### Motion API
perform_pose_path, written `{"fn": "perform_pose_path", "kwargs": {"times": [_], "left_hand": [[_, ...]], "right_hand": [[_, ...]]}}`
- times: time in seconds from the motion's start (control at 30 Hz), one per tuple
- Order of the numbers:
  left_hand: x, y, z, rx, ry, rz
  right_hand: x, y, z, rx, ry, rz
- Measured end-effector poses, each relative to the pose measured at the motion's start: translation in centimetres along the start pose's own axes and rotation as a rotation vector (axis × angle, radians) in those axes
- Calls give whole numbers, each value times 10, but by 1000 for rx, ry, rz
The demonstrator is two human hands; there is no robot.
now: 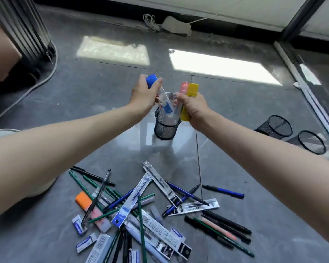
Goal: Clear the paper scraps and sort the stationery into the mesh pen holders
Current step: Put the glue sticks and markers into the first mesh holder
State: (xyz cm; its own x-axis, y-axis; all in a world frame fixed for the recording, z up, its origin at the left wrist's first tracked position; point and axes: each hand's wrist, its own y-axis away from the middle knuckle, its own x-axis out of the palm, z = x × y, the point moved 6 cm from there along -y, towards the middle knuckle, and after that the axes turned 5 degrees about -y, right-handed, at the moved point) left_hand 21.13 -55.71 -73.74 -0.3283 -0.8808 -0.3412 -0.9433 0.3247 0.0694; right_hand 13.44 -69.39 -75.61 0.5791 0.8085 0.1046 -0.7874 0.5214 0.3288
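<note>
Nearest: heap (141, 211) of pens, pencils, refill packs, erasers on grey floor (95, 103). Beyond, above upright mesh holder (165, 130) — left hand (143, 94), fingers curled round blue-capped tube (152, 81); right hand (196, 111), fingers clamped on yellow and pink markers (190, 92). Far right — two mesh holders (277, 128) tipped on sides

Pens (120, 249) cropped at the bottom edge; print on refill packs (156, 226) too small.
</note>
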Motion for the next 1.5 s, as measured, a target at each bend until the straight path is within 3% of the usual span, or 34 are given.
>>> {"fn": "perform_pose_path", "kwargs": {"times": [0.13,0.3,0.57,0.87,1.13,1.2,1.3,1.4,1.5], "left_hand": [[12,-15,5,99,-226,23],[30,-20,21,136,-496,114],[39,-24,37,266,-638,233],[37,-25,39,232,-631,225],[39,-13,28,328,-641,131],[37,-11,21,384,-534,62],[36,-8,4,445,-295,50],[47,-7,-5,469,-327,153],[45,-10,-4,462,-352,113]], "right_hand": [[4,-18,1,-180,144,-83],[5,-33,-18,-230,190,-65],[3,-38,-34,-306,340,-23],[-2,-31,-30,-197,267,-41],[-9,-32,-19,-336,253,-161],[-10,-33,-20,-334,273,-178],[-3,-29,-19,-366,539,-106],[7,-24,-23,-361,585,56],[7,-23,-26,-362,612,84]]}}
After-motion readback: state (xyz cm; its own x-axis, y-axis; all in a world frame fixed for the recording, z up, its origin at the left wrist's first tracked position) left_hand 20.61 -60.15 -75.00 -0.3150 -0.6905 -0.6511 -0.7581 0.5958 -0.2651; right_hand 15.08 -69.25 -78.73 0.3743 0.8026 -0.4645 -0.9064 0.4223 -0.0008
